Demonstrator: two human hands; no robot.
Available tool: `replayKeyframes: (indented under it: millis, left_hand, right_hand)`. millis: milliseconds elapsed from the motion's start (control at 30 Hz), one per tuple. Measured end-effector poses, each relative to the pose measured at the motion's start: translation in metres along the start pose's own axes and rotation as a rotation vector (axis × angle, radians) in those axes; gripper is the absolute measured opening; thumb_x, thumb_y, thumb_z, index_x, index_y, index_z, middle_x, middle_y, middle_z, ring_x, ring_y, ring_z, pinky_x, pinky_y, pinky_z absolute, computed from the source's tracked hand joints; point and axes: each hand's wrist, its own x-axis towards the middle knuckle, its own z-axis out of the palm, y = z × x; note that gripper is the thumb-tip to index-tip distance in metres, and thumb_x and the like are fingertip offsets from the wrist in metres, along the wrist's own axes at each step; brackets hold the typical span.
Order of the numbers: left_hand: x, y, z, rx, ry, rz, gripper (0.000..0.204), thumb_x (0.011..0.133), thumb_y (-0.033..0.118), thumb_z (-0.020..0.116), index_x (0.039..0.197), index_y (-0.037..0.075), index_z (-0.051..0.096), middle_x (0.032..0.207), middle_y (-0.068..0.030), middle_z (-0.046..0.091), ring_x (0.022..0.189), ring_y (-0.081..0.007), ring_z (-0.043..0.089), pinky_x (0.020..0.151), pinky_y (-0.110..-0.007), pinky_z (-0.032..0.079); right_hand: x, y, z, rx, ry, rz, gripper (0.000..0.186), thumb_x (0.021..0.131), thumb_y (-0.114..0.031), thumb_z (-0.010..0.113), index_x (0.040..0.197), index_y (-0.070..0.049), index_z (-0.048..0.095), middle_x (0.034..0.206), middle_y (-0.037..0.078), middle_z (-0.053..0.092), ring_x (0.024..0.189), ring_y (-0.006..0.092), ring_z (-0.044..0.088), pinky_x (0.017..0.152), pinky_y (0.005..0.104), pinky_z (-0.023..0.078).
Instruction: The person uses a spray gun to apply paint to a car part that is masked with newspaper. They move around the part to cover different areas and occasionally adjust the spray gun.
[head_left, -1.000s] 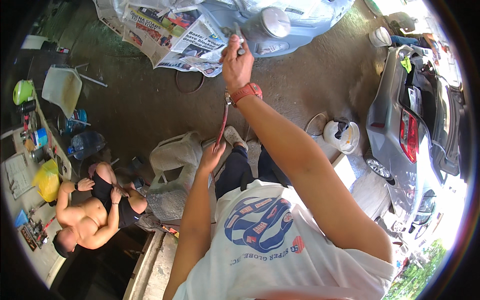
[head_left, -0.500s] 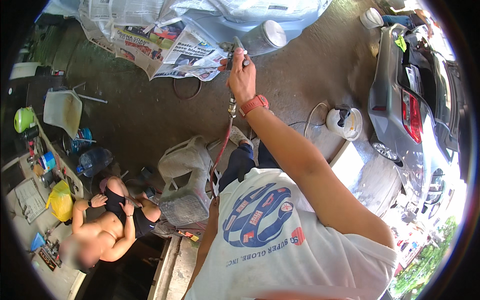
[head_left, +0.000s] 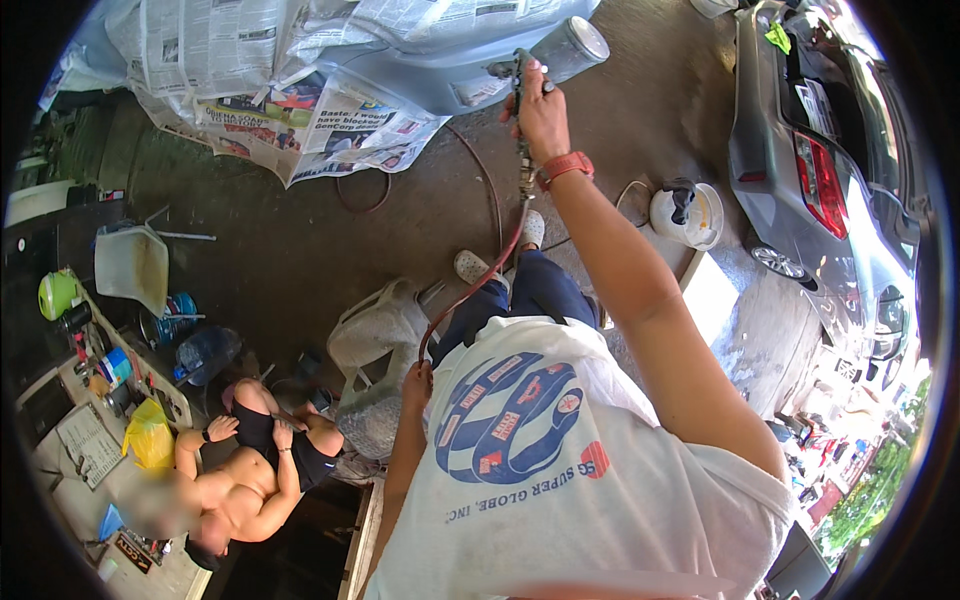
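Note:
My right hand [head_left: 540, 120] grips a metal spray gun [head_left: 519, 75] with a silver cup [head_left: 565, 52], held by the blue-grey car body part [head_left: 410, 90] that is partly covered in newspaper [head_left: 230, 50]. A red hose [head_left: 480, 280] runs from the gun's handle back toward my waist. There my left hand [head_left: 420, 382] is closed around the hose, low beside my white shirt, partly hidden by my body.
A grey car [head_left: 840, 250] stands right, near a white bucket [head_left: 700, 230]. Behind me are a dusty plastic chair [head_left: 375, 340] and, left, a seated person [head_left: 250, 470] beside a cluttered bench [head_left: 60, 440]. Another chair [head_left: 130, 270] and water jug [head_left: 205, 355] are nearby.
My right hand and the spray gun have moved right along the covered part, which now appears farther left. My left hand has dropped along the hose to waist level. My feet show more.

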Motion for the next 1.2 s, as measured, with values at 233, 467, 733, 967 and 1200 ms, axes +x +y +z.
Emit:
replayKeyframes:
  millis: [233, 467, 733, 967, 1200]
  left_hand:
    - [0.02, 0.062, -0.009, 0.204, 0.013, 0.09, 0.043, 0.109, 0.047, 0.067, 0.105, 0.005, 0.073, 0.078, -0.0123, 0.069, 0.072, -0.0275, 0.067, 0.073, -0.043, 0.051]
    - [0.03, 0.115, -0.013, 0.25, -0.023, 0.069, 0.044, 0.108, 0.048, 0.067, 0.106, 0.005, 0.075, 0.089, -0.0177, 0.077, 0.082, -0.032, 0.075, 0.078, -0.043, 0.055]
    - [0.006, 0.01, -0.011, 0.261, 0.136, -0.041, 0.044, 0.102, 0.05, 0.075, 0.094, 0.008, 0.077, 0.081, -0.008, 0.073, 0.077, -0.0364, 0.069, 0.068, -0.044, 0.053]
    - [-0.102, 0.027, -0.205, 0.32, 0.399, -0.223, 0.042, 0.103, 0.05, 0.074, 0.096, 0.008, 0.077, 0.084, -0.01, 0.074, 0.079, -0.0376, 0.07, 0.07, -0.046, 0.054]
    - [-0.14, 0.086, -0.315, 0.325, 0.624, -0.209, 0.041, 0.104, 0.049, 0.072, 0.099, 0.009, 0.077, 0.086, -0.0119, 0.075, 0.082, -0.0389, 0.071, 0.072, -0.047, 0.054]
  right_hand:
    - [0.052, 0.006, -0.074, -0.083, 0.075, -0.053, 0.076, 0.115, -0.064, 0.043, 0.101, 0.003, 0.074, 0.065, 0.01, 0.069, 0.048, 0.0186, 0.061, 0.047, 0.036, 0.05]
    - [0.091, 0.028, -0.108, -0.197, 0.291, -0.078, 0.078, 0.113, -0.067, 0.046, 0.107, 0.006, 0.074, 0.075, 0.012, 0.075, 0.061, 0.0218, 0.074, 0.052, 0.0367, 0.056]
    - [0.001, 0.086, -0.031, -0.105, 0.219, -0.126, 0.056, 0.118, -0.047, 0.053, 0.114, 0.005, 0.073, 0.071, 0.008, 0.07, 0.064, 0.0163, 0.068, 0.061, 0.0362, 0.053]
    - [-0.071, 0.071, 0.082, 0.277, -0.021, -0.003, 0.065, 0.116, -0.056, 0.051, 0.131, 0.004, 0.068, 0.073, 0.01, 0.07, 0.062, 0.0165, 0.065, 0.058, 0.036, 0.051]
    - [-0.054, 0.105, 0.131, 0.47, -0.017, 0.192, 0.066, 0.116, -0.063, 0.046, 0.125, -0.001, 0.069, 0.073, 0.005, 0.068, 0.05, 0.013, 0.059, 0.046, 0.0307, 0.046]
